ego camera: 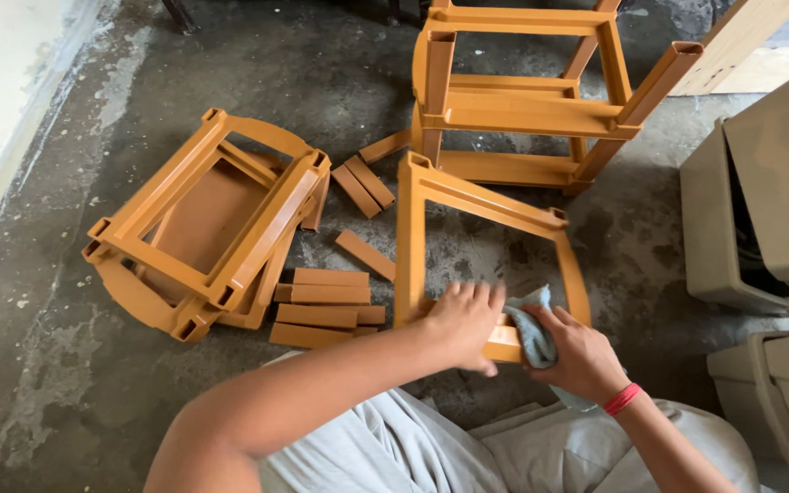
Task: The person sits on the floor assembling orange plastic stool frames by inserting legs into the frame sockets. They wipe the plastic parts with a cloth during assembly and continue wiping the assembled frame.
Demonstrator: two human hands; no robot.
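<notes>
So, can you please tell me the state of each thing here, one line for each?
Orange frame: flat on the floor, near rail under both hands.
Left hand: open, palm pressing the frame's near rail.
Right hand: fingers closed on the cloth.
Blue-grey cloth: crumpled, pressed against the frame.
Assembled rack: upside down, legs pointing up.
Stacked frames: piled, tilted.
Loose slats: lying flat on the floor.
</notes>
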